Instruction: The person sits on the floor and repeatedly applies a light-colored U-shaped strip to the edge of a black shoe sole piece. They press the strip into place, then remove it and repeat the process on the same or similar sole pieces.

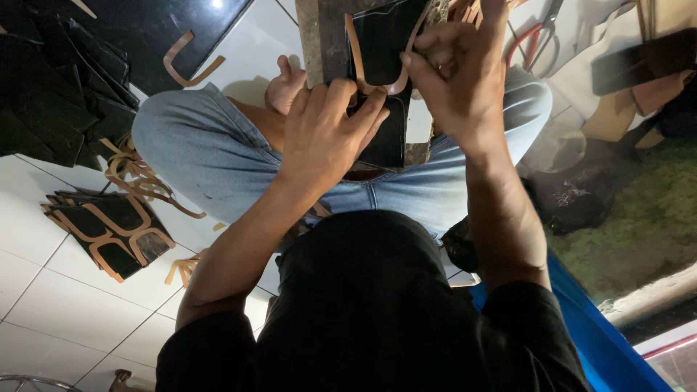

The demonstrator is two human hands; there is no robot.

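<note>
**Tan strip pressed onto black piece**

Black sleeves nearest, jeans-clad lap beyond. Left hand spread flat, pressing black leather piece on a board over the knees. Right hand pinching tan U-shaped strip against it. Farther left, stacked trimmed pieces on tiled floor.

Left hand presses black sheet; right hand pinches tan strip on it.

The scene was dim and uneven, with the near black shirt almost featureless in shadow. A bright glare spot shone on the far dark surface, and the white floor tiles at left caught soft light. The edges bent slightly and looked a little soft.
</note>
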